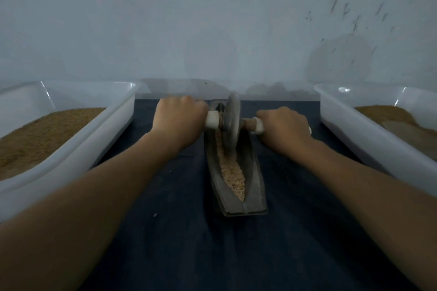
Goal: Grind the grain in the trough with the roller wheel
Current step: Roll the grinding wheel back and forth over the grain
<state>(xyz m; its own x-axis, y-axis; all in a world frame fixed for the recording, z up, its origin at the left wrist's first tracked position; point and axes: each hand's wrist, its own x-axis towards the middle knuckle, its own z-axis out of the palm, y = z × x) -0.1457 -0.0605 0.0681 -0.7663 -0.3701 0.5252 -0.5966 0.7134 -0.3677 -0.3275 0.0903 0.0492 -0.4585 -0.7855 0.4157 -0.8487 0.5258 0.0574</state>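
The roller wheel (pixel 232 117) stands upright in the far end of the narrow trough (pixel 236 186), which lies on a dark cloth (pixel 179 231); tan grain (pixel 233 177) fills the groove nearer the person; the left hand (pixel 178 123) and right hand (pixel 285 129) each curl around an axle handle; white tubs (pixel 113 111) of brown grain flank both sides.
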